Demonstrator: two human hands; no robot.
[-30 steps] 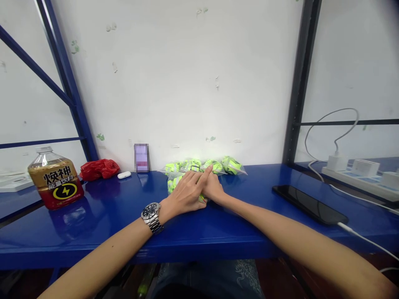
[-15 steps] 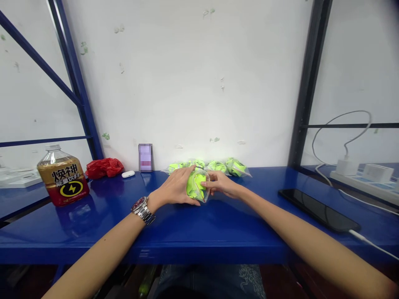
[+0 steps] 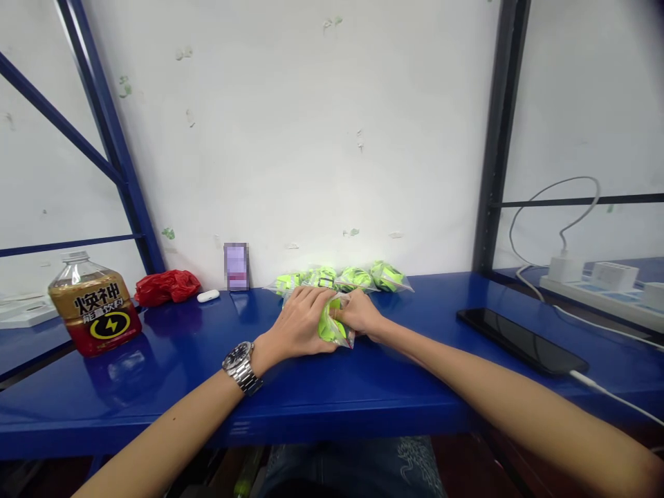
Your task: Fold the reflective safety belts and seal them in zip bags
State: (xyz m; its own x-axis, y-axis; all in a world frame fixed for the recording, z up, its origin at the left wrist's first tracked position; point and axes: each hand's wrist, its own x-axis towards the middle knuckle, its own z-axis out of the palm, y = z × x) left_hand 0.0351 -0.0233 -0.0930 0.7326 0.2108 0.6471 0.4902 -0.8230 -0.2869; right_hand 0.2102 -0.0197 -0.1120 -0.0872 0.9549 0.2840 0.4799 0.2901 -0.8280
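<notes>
Two hands [image 3: 301,321] [image 3: 364,317] touch one yellow-green bag [image 3: 332,326] (four similar bags [image 3: 386,277] behind).

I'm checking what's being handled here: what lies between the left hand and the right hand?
The head view shows a clear plastic bag with neon yellow-green material between the left hand and right hand; both partly cover it.

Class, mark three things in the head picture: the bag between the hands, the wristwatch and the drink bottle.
Bag [image 3: 332,328]: head view, on its visible yellow-green middle.
Wristwatch [image 3: 238,356]: head view, on its dial.
Drink bottle [image 3: 98,309]: head view, on its front label.
</notes>
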